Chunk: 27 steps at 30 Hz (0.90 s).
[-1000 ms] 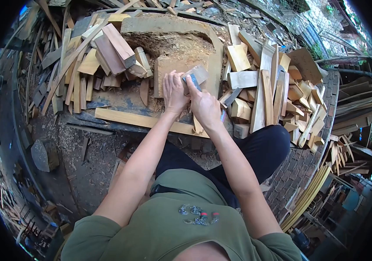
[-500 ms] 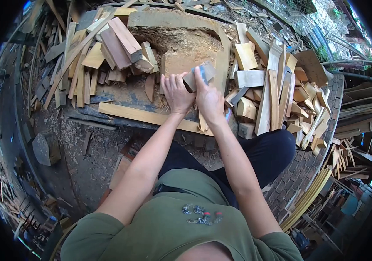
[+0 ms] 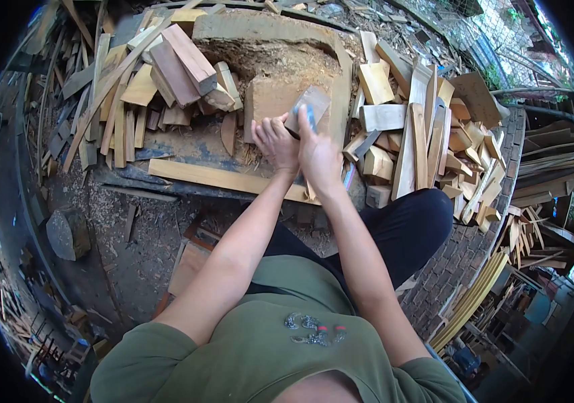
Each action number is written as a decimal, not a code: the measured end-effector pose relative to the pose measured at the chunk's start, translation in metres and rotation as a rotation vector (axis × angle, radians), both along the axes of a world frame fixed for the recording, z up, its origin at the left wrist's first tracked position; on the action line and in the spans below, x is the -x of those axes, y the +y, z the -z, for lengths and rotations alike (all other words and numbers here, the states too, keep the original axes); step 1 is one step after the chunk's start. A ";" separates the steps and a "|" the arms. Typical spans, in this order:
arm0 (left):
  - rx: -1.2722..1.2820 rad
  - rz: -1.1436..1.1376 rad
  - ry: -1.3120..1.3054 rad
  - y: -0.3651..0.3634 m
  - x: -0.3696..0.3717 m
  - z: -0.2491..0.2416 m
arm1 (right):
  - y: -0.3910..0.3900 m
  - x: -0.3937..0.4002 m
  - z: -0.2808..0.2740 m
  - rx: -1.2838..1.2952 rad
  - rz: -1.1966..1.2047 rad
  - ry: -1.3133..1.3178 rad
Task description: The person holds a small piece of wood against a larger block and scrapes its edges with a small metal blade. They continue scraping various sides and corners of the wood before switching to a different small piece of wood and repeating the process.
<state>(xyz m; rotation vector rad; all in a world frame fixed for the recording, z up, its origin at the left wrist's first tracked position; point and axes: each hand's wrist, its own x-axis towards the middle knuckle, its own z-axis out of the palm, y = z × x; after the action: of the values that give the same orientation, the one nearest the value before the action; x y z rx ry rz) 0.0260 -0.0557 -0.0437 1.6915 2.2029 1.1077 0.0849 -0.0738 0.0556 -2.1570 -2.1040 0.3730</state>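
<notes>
My left hand point(image 3: 277, 142) is closed, its fingers curled over the near left end of a small grey-brown block point(image 3: 315, 104) that looks like wood. This block lies slanted on top of a thick chopping block point(image 3: 267, 97). Right beside it, my right hand point(image 3: 320, 154) is closed on a narrow blue tool point(image 3: 312, 118), which lies against the small block. The tool's kind is blurred and partly hidden by my fingers. Both wrists almost touch. Where the two hands meet, something dark shows, too small to name.
A stack of wood offcuts point(image 3: 179, 64) stands left of the chopping block, and a larger heap of cut pieces point(image 3: 458, 138) lies at the right. A long pale wooden strip point(image 3: 219, 178) runs along the near edge. Shavings cover the ground, with a dark stump point(image 3: 68, 234) at left.
The small block and the blue tool have swung to a steeper slant and shifted slightly left. My right hand has moved a little down and left; my left hand stays nearly in place.
</notes>
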 end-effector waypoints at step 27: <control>-0.012 0.047 -0.027 -0.001 0.004 -0.007 | 0.017 0.007 0.006 -0.049 0.108 -0.154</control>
<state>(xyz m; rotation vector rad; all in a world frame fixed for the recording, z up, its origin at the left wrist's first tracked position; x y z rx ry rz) 0.0223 -0.0570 -0.0364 1.7140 2.1331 1.1280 0.0775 -0.0573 0.0501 -2.3263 -2.0364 0.1472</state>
